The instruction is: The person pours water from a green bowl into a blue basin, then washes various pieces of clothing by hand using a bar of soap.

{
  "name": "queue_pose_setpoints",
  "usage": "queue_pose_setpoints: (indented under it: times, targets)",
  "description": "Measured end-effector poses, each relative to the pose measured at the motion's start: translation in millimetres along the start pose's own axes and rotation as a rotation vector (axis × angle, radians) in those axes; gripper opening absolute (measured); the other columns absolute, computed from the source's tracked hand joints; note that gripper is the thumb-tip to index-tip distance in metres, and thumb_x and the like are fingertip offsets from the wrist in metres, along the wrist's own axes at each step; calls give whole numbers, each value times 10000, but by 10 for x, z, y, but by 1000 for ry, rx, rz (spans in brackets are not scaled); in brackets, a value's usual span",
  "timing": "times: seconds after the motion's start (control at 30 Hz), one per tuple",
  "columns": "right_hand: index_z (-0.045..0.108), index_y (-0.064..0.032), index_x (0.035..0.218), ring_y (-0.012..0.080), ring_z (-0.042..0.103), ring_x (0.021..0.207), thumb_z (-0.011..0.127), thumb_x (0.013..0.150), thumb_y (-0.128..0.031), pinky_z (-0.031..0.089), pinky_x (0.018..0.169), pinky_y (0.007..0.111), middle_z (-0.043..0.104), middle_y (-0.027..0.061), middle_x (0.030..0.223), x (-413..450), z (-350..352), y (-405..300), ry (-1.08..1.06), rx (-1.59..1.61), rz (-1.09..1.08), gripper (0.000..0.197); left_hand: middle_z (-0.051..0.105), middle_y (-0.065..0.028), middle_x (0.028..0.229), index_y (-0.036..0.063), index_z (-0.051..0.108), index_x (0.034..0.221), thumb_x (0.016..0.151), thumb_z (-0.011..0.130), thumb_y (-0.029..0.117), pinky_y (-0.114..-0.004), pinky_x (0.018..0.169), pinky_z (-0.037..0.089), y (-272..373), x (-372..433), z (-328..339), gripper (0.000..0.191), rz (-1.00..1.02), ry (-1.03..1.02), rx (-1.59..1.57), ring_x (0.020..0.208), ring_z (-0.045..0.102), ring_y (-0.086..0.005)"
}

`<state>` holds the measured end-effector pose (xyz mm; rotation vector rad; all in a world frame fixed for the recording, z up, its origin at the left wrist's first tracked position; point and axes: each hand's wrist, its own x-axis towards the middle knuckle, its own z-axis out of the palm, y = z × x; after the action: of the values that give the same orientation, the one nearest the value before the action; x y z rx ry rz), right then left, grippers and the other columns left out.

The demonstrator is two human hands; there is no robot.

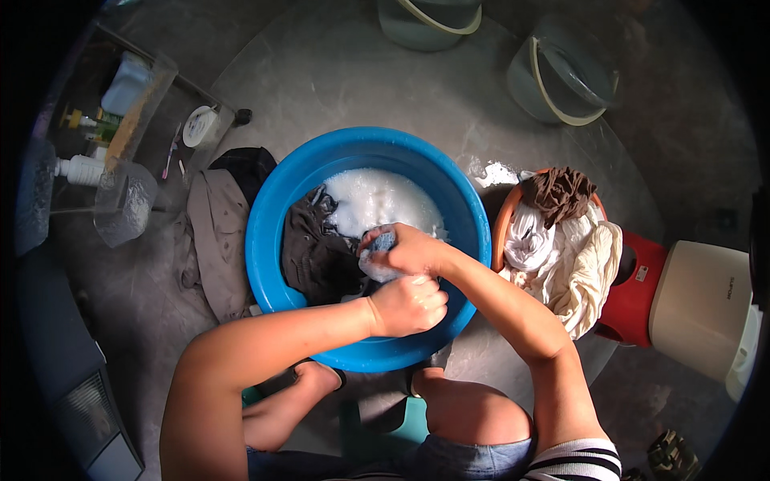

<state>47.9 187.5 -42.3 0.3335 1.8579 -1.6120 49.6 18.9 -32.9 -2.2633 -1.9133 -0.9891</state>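
A large blue plastic basin [277, 162] stands on the floor between my feet and the far buckets. White suds [376, 195] lie in its upper part, and dark wet garments [319, 258] rest at its left. Over the basin, my right hand [412, 249] grips a sudsy blue-grey cloth [382, 243]. My left hand [411, 305] is closed in a fist just below it, touching or nearly touching the wet bundle; the fingers look clenched on part of the cloth, which they mostly hide.
At right, an orange basin [500, 240] holds white, cream and brown clothes, beside a red stool [634, 276]. Grey clothing [216, 240] lies left of the blue basin. Two buckets [415, 27] stand beyond. A shelf [198, 99] with bottles and a toothbrush is at upper left.
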Motion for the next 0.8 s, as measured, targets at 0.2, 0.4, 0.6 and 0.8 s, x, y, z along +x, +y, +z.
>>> queue_pose_setpoints:
  times: [0.2, 0.4, 0.6, 0.8]
  targets:
    - [888, -75, 1533, 212, 875, 1327, 1078, 1186, -290, 706, 1191, 438, 909, 60, 1412, -216, -377, 344, -325, 406, -7, 450, 898, -51, 1552, 233, 915, 1287, 1086, 837, 303, -448, 1250, 673, -269, -366, -86, 227, 307, -21, 49, 1403, 868, -280]
    - [780, -68, 1610, 225, 915, 1332, 1014, 1234, -152, 765, 1155, 432, 921, 75, 1431, -382, 217, 763, 353, 1138, -78, 450, 288, -283, 2207, 257, 428, 2134, 1221, 951, 198, -744, 1565, 416, 218, -1349, 27, 1054, -875, 198, -442, 1975, 456, -501]
    - [804, 7, 1270, 214, 775, 1481, 1049, 1183, -177, 605, 1316, 435, 898, 157, 1559, -594, 602, 382, 525, 212, -504, 318, 862, -104, 1666, 96, 728, 1798, 1318, 896, 574, -541, 1366, 673, -40, -526, -20, 698, -1749, 1265, -1683, 1552, 838, -327]
    - [864, -70, 1512, 253, 939, 1343, 865, 1349, -349, 759, 1212, 496, 964, 101, 1447, -735, 274, 574, 309, 1382, -114, 323, 786, -151, 1783, 133, 683, 1869, 1184, 959, 96, -546, 1470, 597, 404, 121, -261, 740, -1530, 1123, -1317, 1652, 777, -318]
